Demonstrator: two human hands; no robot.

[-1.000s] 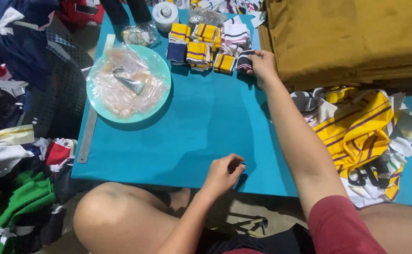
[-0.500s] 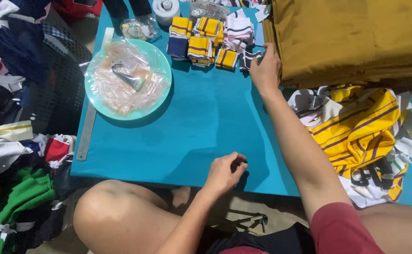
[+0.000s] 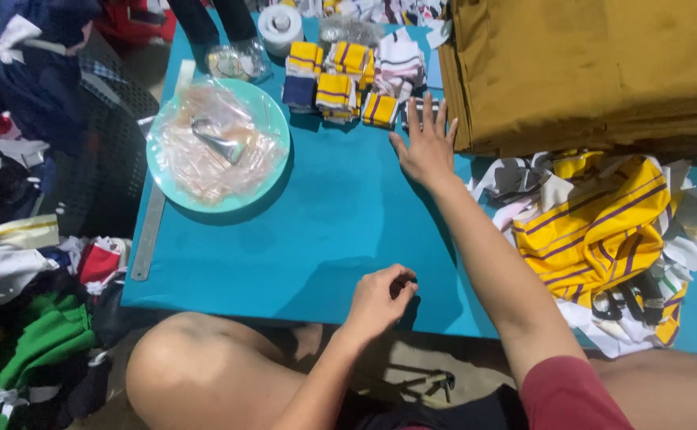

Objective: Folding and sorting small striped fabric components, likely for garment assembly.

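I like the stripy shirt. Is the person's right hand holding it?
No, the right hand lies flat with fingers spread on the blue table, apart from the yellow striped cloth.

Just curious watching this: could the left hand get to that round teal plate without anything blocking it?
Probably yes. The left hand rests curled at the near edge of the blue table, and only bare tabletop lies between it and the teal plate.

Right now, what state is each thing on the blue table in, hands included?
right hand: open, fingers spread, flat on the blue table beside the folded striped pieces
left hand: loosely curled at the near table edge, nothing visibly held
folded striped pieces: folded, lying side by side
plate: holds a clear plastic bag
mustard fabric: folded in a stack
striped cloth heap: crumpled, unfolded
metal ruler: lying flat
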